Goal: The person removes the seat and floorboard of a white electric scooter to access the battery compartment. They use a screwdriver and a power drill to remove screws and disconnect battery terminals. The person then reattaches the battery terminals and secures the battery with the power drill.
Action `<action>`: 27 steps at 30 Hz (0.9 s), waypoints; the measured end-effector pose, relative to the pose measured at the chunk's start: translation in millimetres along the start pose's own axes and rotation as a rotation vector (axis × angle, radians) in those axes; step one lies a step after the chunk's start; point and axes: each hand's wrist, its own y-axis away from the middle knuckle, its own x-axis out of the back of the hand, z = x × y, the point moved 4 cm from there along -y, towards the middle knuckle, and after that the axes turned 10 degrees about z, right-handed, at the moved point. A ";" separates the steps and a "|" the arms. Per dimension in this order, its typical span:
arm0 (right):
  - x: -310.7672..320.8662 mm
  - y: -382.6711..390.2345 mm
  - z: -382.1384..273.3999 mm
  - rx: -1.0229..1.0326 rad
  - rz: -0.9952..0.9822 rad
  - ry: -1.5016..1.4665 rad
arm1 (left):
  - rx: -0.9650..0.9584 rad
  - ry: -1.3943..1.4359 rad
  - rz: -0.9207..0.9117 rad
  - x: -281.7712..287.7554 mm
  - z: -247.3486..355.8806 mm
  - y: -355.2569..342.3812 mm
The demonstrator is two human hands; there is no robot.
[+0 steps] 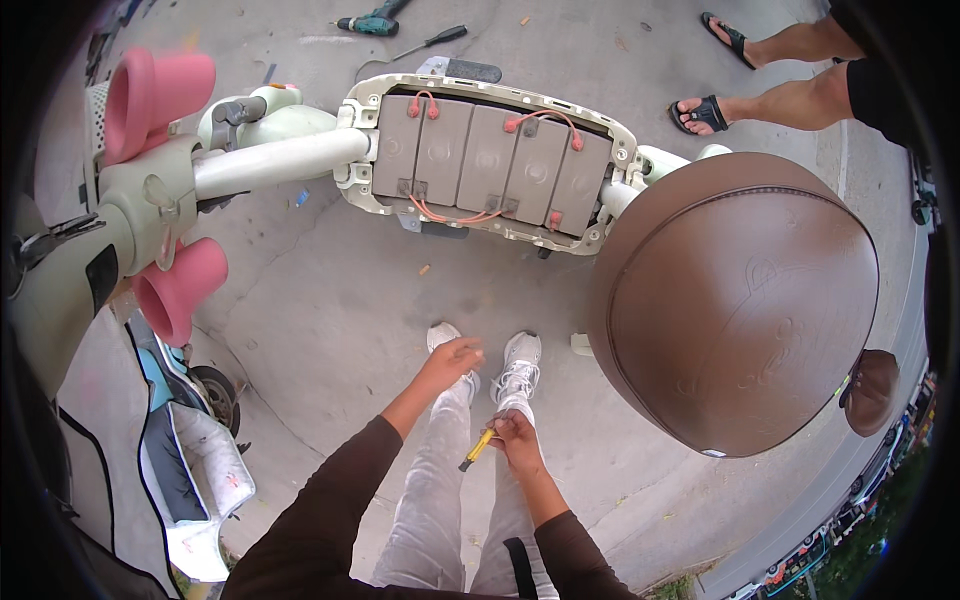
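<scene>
My right hand [517, 432] grips a small yellow-handled tool [477, 449], a screwdriver or the like, held low in front of my legs. My left hand [456, 357] hovers just above and left of it, fingers loosely curled, with nothing visible in it. Both hands are over my white sneakers [519, 362]. Ahead of me stands a pale green electric scooter with its footboard open, showing a row of grey batteries [490, 160] joined by orange wires.
The scooter's brown seat [735, 300] bulks at the right, pink handlebar grips [160, 90] at the left. A drill [368, 24] and a black screwdriver [432, 40] lie on the concrete beyond. Another person's sandalled feet [708, 112] stand at the upper right.
</scene>
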 end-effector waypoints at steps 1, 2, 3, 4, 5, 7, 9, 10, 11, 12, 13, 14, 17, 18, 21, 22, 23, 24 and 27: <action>-2.3 10.5 -17.2 0.033 -0.013 0.013 | 0.097 -0.083 0.001 5.2 -22.0 24.3; -5.0 20.3 -31.9 0.069 -0.027 0.023 | 0.163 -0.104 -0.014 3.1 -28.8 55.2; -6.5 29.7 -42.3 0.084 -0.011 0.038 | 0.217 -0.081 -0.047 0.3 -41.4 82.2; -9.7 40.2 -50.8 0.119 -0.023 0.052 | 0.276 -0.053 -0.074 -3.3 -54.0 107.1; -12.3 50.2 -58.6 0.154 -0.036 0.068 | 0.331 0.032 -0.107 -11.2 -54.8 131.2; -18.1 66.6 -66.4 0.212 -0.057 0.094 | 0.422 0.193 -0.134 -26.0 -47.5 171.4; -23.9 83.8 -66.3 0.255 -0.071 0.116 | 0.496 0.347 -0.121 -40.9 -43.1 196.5; -25.8 91.8 -66.2 0.284 -0.064 0.192 | 0.459 0.371 -0.122 -46.3 -41.9 203.8; -27.4 99.8 -66.4 0.313 -0.055 0.267 | 0.422 0.393 -0.124 -51.3 -40.8 209.1; -29.0 109.1 -68.1 0.343 -0.044 0.342 | 0.385 0.417 -0.127 -57.0 -35.7 214.8; -31.8 118.4 -69.6 0.375 -0.039 0.358 | 0.341 0.332 -0.124 -60.6 -30.2 219.0; -33.7 126.9 -71.8 0.406 -0.037 0.392 | 0.300 0.310 -0.120 -60.7 -25.8 224.1; -40.8 155.7 -93.7 0.543 -0.047 0.528 | 0.188 0.241 -0.080 -60.8 -16.4 239.1; -43.4 165.1 -104.9 0.619 -0.059 0.591 | 0.158 0.210 -0.049 -57.3 -10.4 243.2; -45.6 194.8 -116.3 0.551 -0.145 0.587 | 0.040 0.050 0.062 -46.1 13.9 263.3; -45.2 204.5 -117.4 0.482 -0.180 0.555 | -0.007 -0.014 0.102 -43.5 26.7 270.5; -44.4 214.4 -118.1 0.514 -0.172 0.552 | -0.014 -0.091 0.122 -40.4 38.0 281.0; -42.0 223.3 -119.5 0.552 -0.167 0.557 | -0.038 -0.156 0.100 -41.4 51.5 289.2; -30.3 254.3 -122.1 0.535 -0.161 0.464 | -0.118 -0.268 0.034 -49.7 70.5 314.2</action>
